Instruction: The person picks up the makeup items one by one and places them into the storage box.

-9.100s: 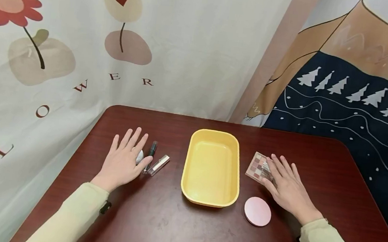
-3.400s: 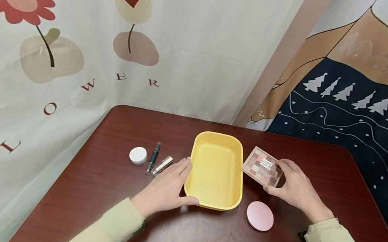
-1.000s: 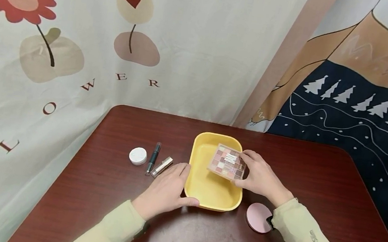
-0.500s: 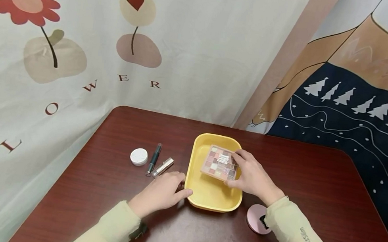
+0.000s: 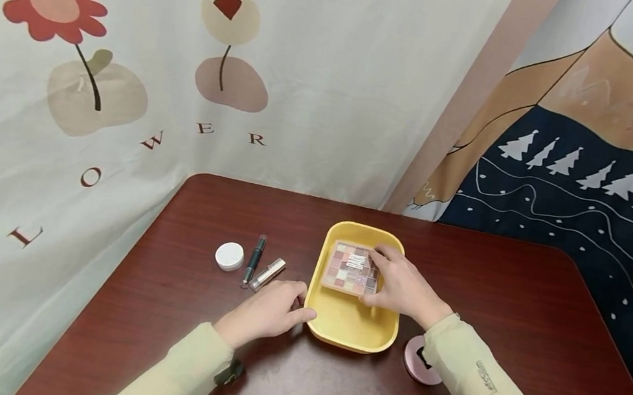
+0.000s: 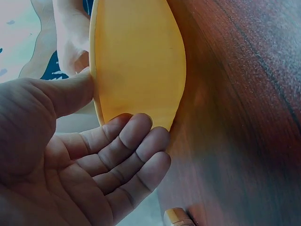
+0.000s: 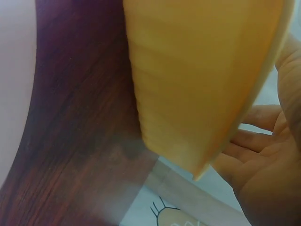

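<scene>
The yellow plastic tray (image 5: 349, 325) stands in the middle of the table. My right hand (image 5: 403, 285) reaches over its right rim and grips an eyeshadow palette (image 5: 348, 267) by its right end. The palette lies low inside the tray, towards the back. At the tray's near left side, my left hand (image 5: 271, 310) holds the wall, thumb over the rim and bent fingers (image 6: 141, 127) against the outside. In the right wrist view, the tray's wall hides the palette and the fingertips of my right hand (image 7: 268, 160).
Left of the tray lie a white round jar (image 5: 229, 257), a dark double-ended makeup stick (image 5: 254, 260) and a lipstick-like tube (image 5: 268, 275). A pink round compact (image 5: 421, 362) lies partly under my right sleeve. Printed curtains hang behind the table (image 5: 294, 390).
From the right side of the table, my right hand has carried the palette left and lowered it into the tray. My left hand has moved onto the tray's side and bent its fingers.
</scene>
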